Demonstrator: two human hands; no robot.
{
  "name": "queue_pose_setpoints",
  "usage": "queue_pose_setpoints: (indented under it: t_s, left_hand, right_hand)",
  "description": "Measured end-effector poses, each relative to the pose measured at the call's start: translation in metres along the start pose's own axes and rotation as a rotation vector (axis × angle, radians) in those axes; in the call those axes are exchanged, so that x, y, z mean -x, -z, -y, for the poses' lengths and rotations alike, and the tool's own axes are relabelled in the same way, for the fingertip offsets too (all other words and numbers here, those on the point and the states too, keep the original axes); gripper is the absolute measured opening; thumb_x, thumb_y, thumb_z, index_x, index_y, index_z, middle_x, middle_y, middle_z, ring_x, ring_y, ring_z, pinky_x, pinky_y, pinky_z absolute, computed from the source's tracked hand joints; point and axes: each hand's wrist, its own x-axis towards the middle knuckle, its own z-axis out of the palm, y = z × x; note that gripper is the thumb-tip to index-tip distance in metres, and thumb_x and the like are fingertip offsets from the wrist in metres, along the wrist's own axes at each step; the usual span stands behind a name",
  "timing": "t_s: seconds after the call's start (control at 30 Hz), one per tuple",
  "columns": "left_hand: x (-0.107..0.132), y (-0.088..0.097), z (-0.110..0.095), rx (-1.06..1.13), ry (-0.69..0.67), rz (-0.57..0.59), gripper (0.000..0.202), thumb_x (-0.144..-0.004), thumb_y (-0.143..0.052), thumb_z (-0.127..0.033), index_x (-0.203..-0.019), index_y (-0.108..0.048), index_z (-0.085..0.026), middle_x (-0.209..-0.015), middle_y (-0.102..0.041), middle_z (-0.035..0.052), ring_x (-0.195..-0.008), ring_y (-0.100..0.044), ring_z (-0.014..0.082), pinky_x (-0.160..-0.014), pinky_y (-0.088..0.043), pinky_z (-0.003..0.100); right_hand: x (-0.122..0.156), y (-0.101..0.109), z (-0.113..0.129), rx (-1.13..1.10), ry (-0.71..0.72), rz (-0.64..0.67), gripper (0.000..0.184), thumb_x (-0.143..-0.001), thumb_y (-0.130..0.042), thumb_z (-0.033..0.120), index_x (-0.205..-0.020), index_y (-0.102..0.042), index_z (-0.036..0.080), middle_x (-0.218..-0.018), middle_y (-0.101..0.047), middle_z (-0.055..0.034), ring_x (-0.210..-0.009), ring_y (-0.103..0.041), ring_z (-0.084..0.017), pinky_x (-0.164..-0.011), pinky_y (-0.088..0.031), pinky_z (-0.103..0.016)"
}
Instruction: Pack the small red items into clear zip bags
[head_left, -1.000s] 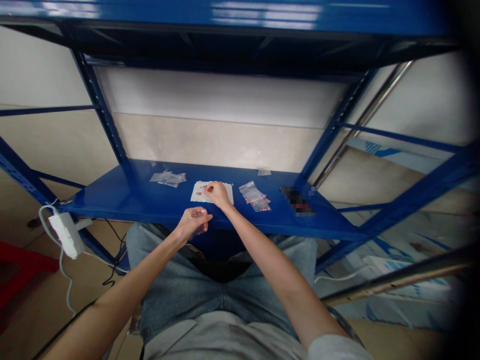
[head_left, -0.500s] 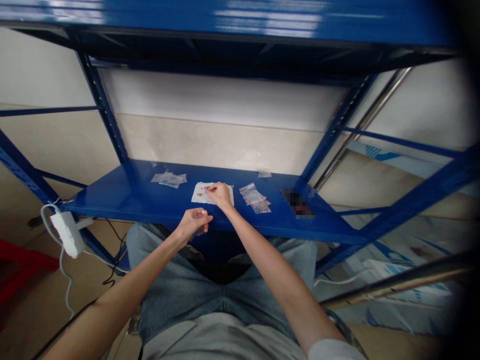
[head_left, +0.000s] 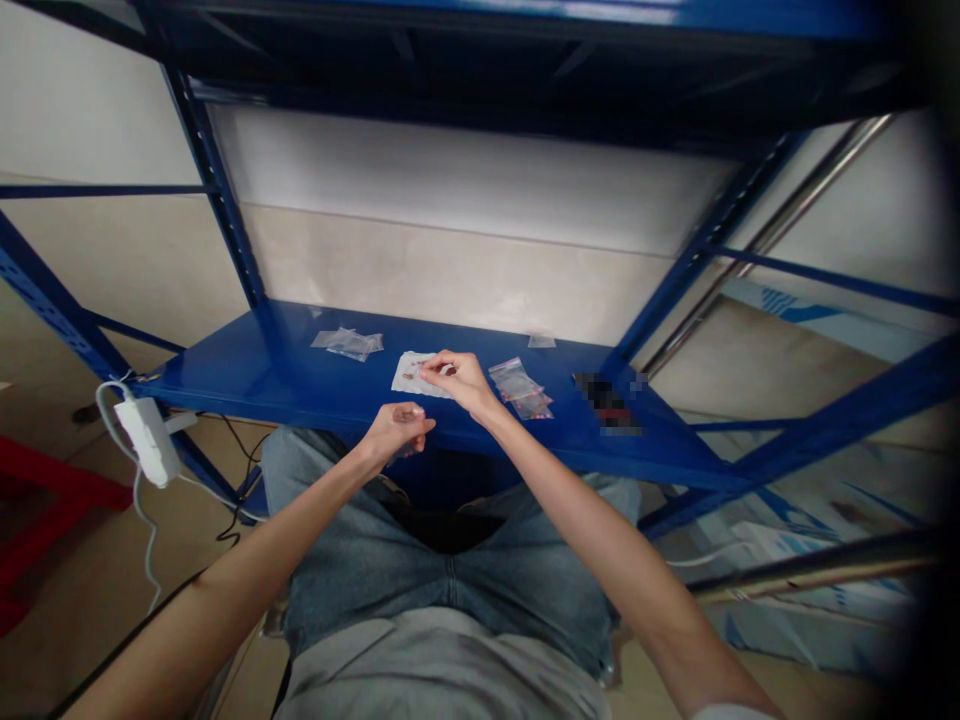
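My left hand [head_left: 401, 430] is closed in front of the shelf's near edge, around what looks like a small clear plastic bag [head_left: 407, 412]; most of it is covered by the fingers. A little farther off, my right hand [head_left: 457, 378] has thumb and fingers pinched together above a white cloth or paper sheet [head_left: 400, 380]. Whatever the pinch holds is too small to make out. A few tiny reddish-brown pieces [head_left: 409, 375] lie on the white sheet, partly hidden by my right hand.
Left of the sheet, several empty clear bags [head_left: 351, 343] lie on the blue shelf [head_left: 247, 370]. To the right are zip bags with small colourful contents [head_left: 523, 388], a single clear bag [head_left: 541, 341] and a blurred dark object [head_left: 609, 403]. A white power strip [head_left: 146, 440] hangs at left.
My right hand has lifted slightly off the white sheet and drawn back, still pinched. My left hand stays closed near the shelf edge. The whole view has shifted a little.
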Motion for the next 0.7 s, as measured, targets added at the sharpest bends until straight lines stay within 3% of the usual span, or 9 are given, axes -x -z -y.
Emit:
queue_pose_setpoints:
  t_s: [0.2, 0.4, 0.5, 0.7]
  left_hand:
    - [0.002, 0.002, -0.002, 0.007, 0.001, 0.024, 0.038, -0.070, -0.080, -0.045, -0.069, -0.057, -0.015, -0.054, -0.060, 0.0021, -0.043, -0.051, 0.0101, -0.042, -0.036, 0.022]
    - [0.002, 0.000, -0.003, -0.036, 0.019, -0.001, 0.037, -0.070, -0.079, -0.045, -0.064, -0.058, -0.015, -0.052, -0.059, 0.0026, -0.042, -0.050, 0.0104, -0.042, -0.036, 0.023]
    - [0.002, 0.001, -0.002, -0.020, 0.018, 0.012, 0.037, -0.070, -0.079, -0.045, -0.066, -0.057, -0.016, -0.054, -0.060, 0.0026, -0.043, -0.050, 0.0103, -0.041, -0.035, 0.022]
    - [0.002, 0.000, 0.000, 0.073, 0.009, 0.047, 0.040, -0.071, -0.081, -0.044, -0.079, -0.052, -0.019, -0.053, -0.059, -0.0012, -0.041, -0.048, 0.0097, -0.040, -0.033, 0.020]
  right_hand:
    - [0.021, -0.009, 0.023, 0.096, 0.152, 0.266, 0.011, -0.080, -0.075, 0.028, -0.072, -0.076, 0.020, -0.077, -0.070, -0.0037, -0.080, -0.063, -0.020, -0.075, -0.046, -0.031]
    - [0.025, -0.011, 0.023, 0.126, 0.222, 0.329, 0.009, -0.081, -0.075, 0.027, -0.074, -0.077, 0.022, -0.081, -0.070, -0.0028, -0.083, -0.063, -0.019, -0.084, -0.046, -0.033]
    - [0.022, -0.008, 0.018, 0.108, 0.221, 0.249, 0.012, -0.082, -0.075, 0.029, -0.073, -0.077, 0.021, -0.082, -0.070, -0.0033, -0.084, -0.063, -0.020, -0.080, -0.047, -0.032]
    - [-0.014, 0.009, -0.025, 0.082, 0.009, -0.149, 0.019, -0.087, -0.064, 0.031, -0.086, -0.077, 0.017, -0.085, -0.076, -0.0060, -0.081, -0.068, -0.020, -0.073, -0.050, -0.029]
